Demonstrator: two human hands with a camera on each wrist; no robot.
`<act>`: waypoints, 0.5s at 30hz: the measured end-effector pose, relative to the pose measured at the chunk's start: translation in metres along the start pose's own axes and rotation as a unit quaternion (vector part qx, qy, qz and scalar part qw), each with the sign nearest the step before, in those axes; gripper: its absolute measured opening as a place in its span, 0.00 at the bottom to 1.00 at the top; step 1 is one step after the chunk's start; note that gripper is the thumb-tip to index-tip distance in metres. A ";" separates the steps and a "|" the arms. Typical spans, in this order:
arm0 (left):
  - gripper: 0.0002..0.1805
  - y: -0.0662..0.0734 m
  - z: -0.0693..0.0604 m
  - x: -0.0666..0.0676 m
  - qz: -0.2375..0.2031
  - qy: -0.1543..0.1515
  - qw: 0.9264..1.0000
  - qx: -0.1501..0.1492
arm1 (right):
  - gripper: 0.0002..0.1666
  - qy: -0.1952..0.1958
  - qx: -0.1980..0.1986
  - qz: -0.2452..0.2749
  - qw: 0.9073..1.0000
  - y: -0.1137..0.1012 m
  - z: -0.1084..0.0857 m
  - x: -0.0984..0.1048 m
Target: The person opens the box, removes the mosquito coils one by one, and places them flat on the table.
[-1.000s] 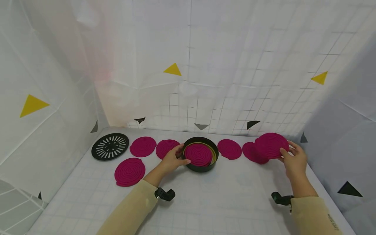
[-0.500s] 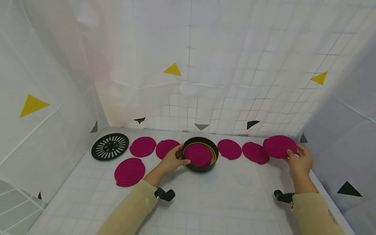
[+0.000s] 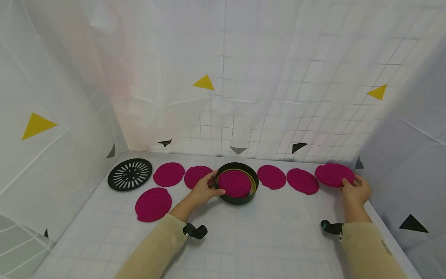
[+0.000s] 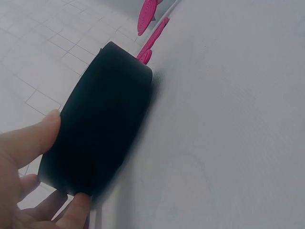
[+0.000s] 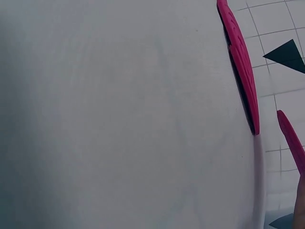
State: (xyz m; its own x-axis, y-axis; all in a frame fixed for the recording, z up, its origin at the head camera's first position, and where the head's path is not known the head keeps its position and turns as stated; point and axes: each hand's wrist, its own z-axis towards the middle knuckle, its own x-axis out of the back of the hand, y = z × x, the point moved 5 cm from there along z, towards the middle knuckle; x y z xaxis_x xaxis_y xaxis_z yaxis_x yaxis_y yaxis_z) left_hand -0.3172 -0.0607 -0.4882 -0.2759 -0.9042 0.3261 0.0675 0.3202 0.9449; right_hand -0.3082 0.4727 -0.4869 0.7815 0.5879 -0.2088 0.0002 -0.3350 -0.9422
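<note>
A round black tin (image 3: 238, 200) stands at the middle back of the table with a magenta mosquito coil (image 3: 235, 183) inside it; a yellowish ring shows along its inner wall. My left hand (image 3: 203, 188) grips the tin's left side, thumb at the near rim. In the left wrist view the tin's dark side wall (image 4: 97, 117) lies between thumb and fingers. At the far right, my right hand (image 3: 356, 192) pinches another mosquito coil (image 3: 333, 174) by its right edge. The right wrist view has that coil (image 5: 291, 140) edge-on and tilted, apart from the coil lying on the table (image 5: 244, 71).
Left of the tin lie more magenta coils (image 3: 169, 174) (image 3: 198, 176), with one nearer the front (image 3: 153, 204). A black slotted lid (image 3: 129, 174) lies far left. Right of the tin are two coils (image 3: 271, 177) (image 3: 302, 181). White sheet walls (image 3: 265, 77) enclose the table.
My right hand has carried its coil rightward and lower, away from above the rightmost lying coil, which now shows whole. The left hand and tin stay put.
</note>
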 end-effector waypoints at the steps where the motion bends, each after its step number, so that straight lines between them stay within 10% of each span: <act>1: 0.48 0.000 0.000 0.000 -0.001 -0.001 1.000 0.000 | 0.38 0.003 -0.004 0.004 1.000 0.001 0.001 0.000; 15: 0.48 -0.001 0.001 0.000 -0.005 0.001 1.000 0.000 | 0.43 0.015 -0.061 0.038 0.997 0.011 0.014 0.005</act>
State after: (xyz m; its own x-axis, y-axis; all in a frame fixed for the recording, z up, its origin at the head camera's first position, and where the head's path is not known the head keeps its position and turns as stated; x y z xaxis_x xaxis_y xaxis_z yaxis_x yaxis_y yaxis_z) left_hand -0.3179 -0.0607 -0.4892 -0.2755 -0.9077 0.3165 0.0643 0.3111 0.9482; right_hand -0.3126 0.4827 -0.5017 0.8001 0.5365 -0.2683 0.0152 -0.4652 -0.8851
